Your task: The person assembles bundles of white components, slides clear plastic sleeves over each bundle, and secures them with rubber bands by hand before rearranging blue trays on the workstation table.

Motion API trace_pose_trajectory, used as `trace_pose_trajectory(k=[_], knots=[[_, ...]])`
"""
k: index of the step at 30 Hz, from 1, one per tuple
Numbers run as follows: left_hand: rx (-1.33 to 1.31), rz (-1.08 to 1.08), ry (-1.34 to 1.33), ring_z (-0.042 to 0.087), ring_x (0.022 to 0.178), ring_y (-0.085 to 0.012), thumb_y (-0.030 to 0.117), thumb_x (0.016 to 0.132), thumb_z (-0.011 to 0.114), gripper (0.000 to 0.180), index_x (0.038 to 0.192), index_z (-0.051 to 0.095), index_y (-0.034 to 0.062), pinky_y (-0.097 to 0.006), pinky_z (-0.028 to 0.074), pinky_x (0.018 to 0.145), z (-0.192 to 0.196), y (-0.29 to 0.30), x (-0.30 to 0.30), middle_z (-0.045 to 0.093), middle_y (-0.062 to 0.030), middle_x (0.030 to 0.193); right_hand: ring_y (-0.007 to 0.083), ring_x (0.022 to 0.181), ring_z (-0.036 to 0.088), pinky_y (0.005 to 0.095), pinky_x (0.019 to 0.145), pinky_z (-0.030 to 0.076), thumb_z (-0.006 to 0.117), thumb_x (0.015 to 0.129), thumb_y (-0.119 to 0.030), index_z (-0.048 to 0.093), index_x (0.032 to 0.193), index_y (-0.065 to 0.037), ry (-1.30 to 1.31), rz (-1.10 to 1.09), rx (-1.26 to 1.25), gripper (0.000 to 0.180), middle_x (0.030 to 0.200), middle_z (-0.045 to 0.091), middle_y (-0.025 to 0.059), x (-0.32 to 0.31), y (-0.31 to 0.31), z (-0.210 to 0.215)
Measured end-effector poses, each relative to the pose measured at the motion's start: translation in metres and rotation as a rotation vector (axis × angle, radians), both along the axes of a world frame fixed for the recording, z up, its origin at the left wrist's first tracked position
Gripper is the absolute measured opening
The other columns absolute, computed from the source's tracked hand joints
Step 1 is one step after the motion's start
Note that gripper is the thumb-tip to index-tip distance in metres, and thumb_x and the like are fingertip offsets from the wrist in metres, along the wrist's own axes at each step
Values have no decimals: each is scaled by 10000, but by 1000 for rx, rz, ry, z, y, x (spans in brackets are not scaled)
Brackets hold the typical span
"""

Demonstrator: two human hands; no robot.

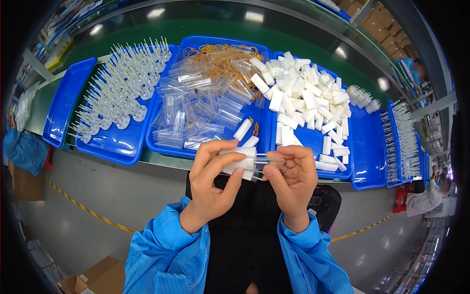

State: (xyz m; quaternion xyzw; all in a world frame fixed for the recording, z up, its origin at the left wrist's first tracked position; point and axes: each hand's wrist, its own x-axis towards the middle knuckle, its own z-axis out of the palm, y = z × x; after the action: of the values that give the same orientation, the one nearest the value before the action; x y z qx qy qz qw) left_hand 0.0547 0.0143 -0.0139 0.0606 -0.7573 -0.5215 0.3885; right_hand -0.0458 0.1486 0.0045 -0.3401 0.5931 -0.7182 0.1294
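My left hand [209, 183] is closed around a few white blocks [246, 153] held side by side above the tray's front edge. Thin pale rods run from the blocks toward my right hand [295, 182]. Between its thumb and fingers, that hand pinches a clear plastic sleeve [275, 161] lying in line with the rods. How far the sleeve overlaps the rods, I cannot tell. Just beyond my fingers, a clear sleeve with white inside [243, 129] rests in the middle blue tray [152, 125] near an orange rubber band [255, 128].
Clear sleeves [215, 108] and orange rubber bands [223, 56] fill the middle tray. White blocks [308, 98] heap in the right tray [312, 136]. White stemmed parts [120, 83] stand in the left tray [120, 147]. Another blue tray [368, 147] holds similar parts. A co-worker [427, 196] sits far right.
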Motion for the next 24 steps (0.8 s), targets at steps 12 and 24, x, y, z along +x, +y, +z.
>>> trace_pose_trajectory(k=[12, 24], knots=[[-375, 245, 73, 602, 1142, -322, -36, 731, 792, 615, 1284, 522, -43, -349, 594, 808, -16, 14, -12, 595, -173, 1210, 372, 1266, 403, 438, 1028, 379, 912, 547, -180, 324, 1392, 31, 392, -255, 262, 1051, 1359, 380, 218, 7, -18, -10], [-367, 341, 226, 665, 1004, -352, 19, 702, 842, 641, 1256, 525, -40, -393, 582, 811, -26, 18, -20, 652, -195, 1085, 339, 1184, 404, 517, 1034, 333, 823, 584, -204, 596, 1234, -29, 685, -420, 273, 710, 1150, 415, 133, 11, -25, -14]])
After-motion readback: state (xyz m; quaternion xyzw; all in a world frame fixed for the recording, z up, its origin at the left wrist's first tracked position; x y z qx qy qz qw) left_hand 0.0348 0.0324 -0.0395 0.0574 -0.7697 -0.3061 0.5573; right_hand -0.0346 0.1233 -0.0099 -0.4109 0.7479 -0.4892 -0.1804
